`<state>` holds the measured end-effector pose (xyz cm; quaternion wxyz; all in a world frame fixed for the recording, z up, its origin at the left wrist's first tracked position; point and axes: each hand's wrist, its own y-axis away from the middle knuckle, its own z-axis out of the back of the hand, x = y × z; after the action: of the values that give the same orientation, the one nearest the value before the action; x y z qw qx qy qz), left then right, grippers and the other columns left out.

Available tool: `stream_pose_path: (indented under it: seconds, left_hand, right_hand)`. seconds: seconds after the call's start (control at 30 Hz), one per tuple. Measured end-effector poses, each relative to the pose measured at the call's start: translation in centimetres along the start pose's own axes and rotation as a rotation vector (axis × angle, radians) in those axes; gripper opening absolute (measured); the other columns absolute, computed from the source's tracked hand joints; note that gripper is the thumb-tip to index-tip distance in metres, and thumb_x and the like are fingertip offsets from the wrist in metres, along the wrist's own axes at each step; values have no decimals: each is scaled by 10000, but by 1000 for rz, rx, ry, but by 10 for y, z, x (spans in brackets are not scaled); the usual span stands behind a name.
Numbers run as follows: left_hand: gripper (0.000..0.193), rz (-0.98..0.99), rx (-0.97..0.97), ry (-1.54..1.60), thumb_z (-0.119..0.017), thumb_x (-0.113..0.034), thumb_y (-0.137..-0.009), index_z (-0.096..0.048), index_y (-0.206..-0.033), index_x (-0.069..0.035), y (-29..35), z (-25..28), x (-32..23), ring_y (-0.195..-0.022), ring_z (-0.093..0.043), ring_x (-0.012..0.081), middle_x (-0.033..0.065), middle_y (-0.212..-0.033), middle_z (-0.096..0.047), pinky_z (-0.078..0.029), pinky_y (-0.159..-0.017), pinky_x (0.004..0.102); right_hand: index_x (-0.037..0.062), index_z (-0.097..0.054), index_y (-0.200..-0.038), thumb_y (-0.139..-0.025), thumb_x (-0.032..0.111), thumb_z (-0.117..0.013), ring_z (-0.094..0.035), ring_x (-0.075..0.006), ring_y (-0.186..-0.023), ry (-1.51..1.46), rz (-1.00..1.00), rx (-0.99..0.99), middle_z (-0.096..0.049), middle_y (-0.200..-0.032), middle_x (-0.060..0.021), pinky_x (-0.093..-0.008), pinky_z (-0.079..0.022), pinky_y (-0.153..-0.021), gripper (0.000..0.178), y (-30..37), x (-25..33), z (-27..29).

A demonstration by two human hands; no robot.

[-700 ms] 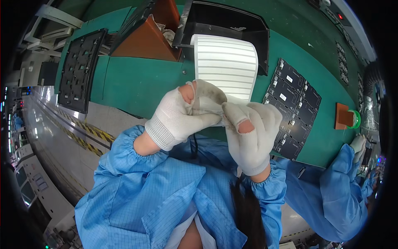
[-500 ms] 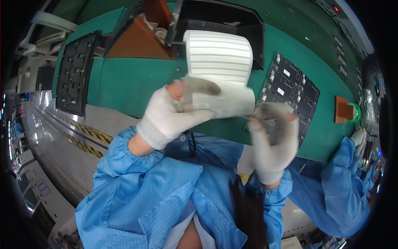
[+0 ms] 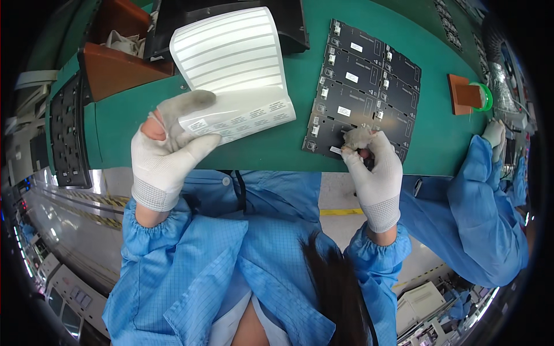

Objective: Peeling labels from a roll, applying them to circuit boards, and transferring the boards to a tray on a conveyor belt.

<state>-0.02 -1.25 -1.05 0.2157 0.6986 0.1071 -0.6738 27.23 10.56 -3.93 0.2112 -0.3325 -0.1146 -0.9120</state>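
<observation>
My left hand (image 3: pixel 164 153), in a white knit glove with bare skin showing at a fingertip, is closed on the edge of a strip of labels (image 3: pixel 254 124). Its lower fold carries rows of small printed white labels, and the upper part (image 3: pixel 231 49) is white with grey lines. Over the near left corner of a black circuit board panel (image 3: pixel 363 95), my gloved right hand (image 3: pixel 375 167) pinches its fingers together. They touch the right end of a small white label (image 3: pixel 335 150) on the panel. Three similar labels sit in a row farther up the panel's left column.
A black bin (image 3: pixel 225 17) and a brown bin (image 3: pixel 118 66) with white cloth inside stand at the back left. On the green table's left end is a black tray (image 3: pixel 69 132). A brown block (image 3: pixel 461 95) and green tape roll (image 3: pixel 486 97) lie right, near another person's gloved hand (image 3: pixel 494 132).
My left hand has shifted left with the label strip, turning its printed fold into view. My right hand has come down from beside the strip onto the panel's near corner. The whole view has shifted.
</observation>
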Motion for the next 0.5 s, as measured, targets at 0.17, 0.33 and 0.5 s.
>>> stream_pose_path:
  seconds: [0.17, 0.33, 0.5]
  left_hand:
    - [408, 12, 15, -109, -690, 87, -794, -587, -1187, 55, 1, 1, -2, -1045, -654, 215, 152, -1141, -654, -545, -907, 306]
    - [385, 1, 33, -94, -696, 70, -800, -601, -1172, 40, 1, 1, 1, -1014, -661, 198, 142, -1123, -662, -550, -882, 290]
    - [377, 19, 36, -118, -699, 63, -803, -606, -1167, 37, 2, 0, -1, -1015, -660, 192, 139, -1110, -668, -549, -876, 285]
  right_hand:
    - [35, -620, -936, -807, 75, -692, -498, -130, -724, 35, 22, -3, -562, -796, -34, -268, -444, -678, 153, 1, 3, 0]
    - [41, -623, -937, -806, 90, -699, -498, -136, -720, 75, 28, -20, -555, -792, -32, -272, -445, -674, 159, 1, 2, -2]
    - [44, -623, -922, -801, 86, -709, -503, -140, -720, 56, 37, -52, -568, -803, -35, -275, -447, -674, 155, 1, 2, -5]
